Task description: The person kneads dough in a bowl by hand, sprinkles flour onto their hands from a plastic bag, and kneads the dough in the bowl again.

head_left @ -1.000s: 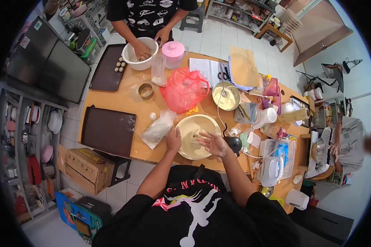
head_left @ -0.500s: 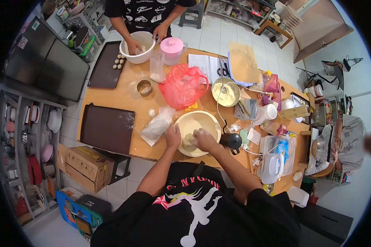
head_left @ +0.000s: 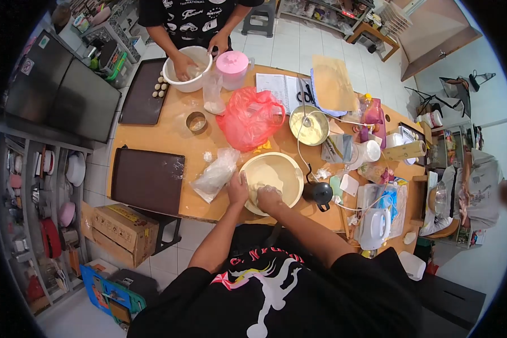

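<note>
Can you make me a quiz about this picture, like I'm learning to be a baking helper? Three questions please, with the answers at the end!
1. Which of the camera wearer's own hands is down inside the cream bowl?

2. What colour is the big crumpled bag just beyond that bowl?
A. Green
B. Red
C. Black

3. True or false: the small pale balls sit on a dark tray.

Key:
1. The right hand; the left hand is at the rim.
2. B.
3. True.
</note>
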The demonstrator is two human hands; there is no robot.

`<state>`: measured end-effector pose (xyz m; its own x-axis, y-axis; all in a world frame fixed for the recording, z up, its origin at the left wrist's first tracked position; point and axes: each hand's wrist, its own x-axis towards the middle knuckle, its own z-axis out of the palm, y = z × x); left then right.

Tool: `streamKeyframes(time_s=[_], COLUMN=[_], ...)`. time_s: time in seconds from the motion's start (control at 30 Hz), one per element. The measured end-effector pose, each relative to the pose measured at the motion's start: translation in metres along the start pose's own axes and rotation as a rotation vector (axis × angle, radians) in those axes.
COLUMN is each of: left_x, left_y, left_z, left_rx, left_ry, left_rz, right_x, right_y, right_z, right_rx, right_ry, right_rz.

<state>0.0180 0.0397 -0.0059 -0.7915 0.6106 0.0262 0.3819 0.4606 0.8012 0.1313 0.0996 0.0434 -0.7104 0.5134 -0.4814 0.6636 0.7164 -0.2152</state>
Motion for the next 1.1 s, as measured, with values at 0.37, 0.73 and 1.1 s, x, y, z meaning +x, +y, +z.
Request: streamKeyframes(time_s=[0.37, 0.73, 1.1], left_x=[0.001, 0.002, -0.001], left_y=[-0.013, 0.0, -0.009], left_z=[0.005, -0.009, 0.002], left_rx=[0.013, 0.038, 0.007], left_ry=[-0.032, -0.167, -0.038], left_rz=[0.016, -0.058, 0.025], right_x=[0.042, -0.008, 0.033], right_y=[0.007, 0.059, 0.017], right_z=[-0.004, -0.021, -0.036], right_rx=[0.315, 1.15, 0.246], right_ry=[0.148, 0.098, 0.137], right_rz=[0.449, 0.313, -0.044])
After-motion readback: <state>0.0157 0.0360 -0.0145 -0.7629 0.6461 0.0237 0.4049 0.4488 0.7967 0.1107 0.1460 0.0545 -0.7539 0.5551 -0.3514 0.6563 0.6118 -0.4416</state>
